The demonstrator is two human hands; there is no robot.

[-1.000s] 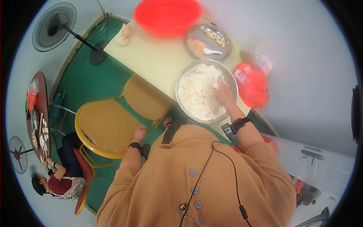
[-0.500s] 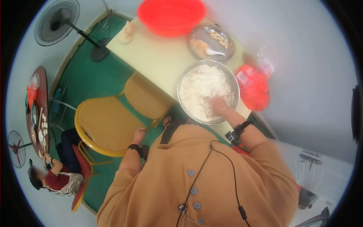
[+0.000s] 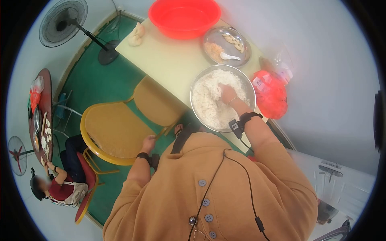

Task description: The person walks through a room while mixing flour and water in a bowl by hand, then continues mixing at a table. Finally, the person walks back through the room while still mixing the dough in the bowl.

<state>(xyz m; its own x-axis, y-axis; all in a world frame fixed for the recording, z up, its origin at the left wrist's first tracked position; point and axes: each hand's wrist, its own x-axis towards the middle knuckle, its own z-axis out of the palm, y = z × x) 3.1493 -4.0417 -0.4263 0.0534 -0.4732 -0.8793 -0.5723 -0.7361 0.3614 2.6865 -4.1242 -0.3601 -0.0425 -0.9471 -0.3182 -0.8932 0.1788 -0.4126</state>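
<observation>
A metal bowl (image 3: 194, 113) of white, partly clumped flour (image 3: 211, 100) sits on the pale table near my body. My right hand (image 3: 228, 94) reaches down into it, fingers curled into the flour and their tips hidden. The wrist wears a dark strap with a small device. My left hand (image 3: 148, 141) hangs low beside the yellow chair (image 3: 116, 130), its fingers loosely curled and nothing visible in them. Behind the bowl lies a metal plate (image 3: 217, 35) with peeled pale pieces, an orange-tan chopped heap and a white spoon (image 3: 230, 56).
A red basin (image 3: 185, 20) stands at the table's far end, near a lump of dough (image 3: 136, 35). Red plastic bags (image 3: 269, 94) lean against the wall. Left, another person (image 3: 60, 186) sits at a round table (image 3: 47, 92); a standing fan (image 3: 63, 24) is beyond.
My right hand has moved away from my body within the bowl, from the near right side toward the middle of the flour. My left hand stays low by the chair.
</observation>
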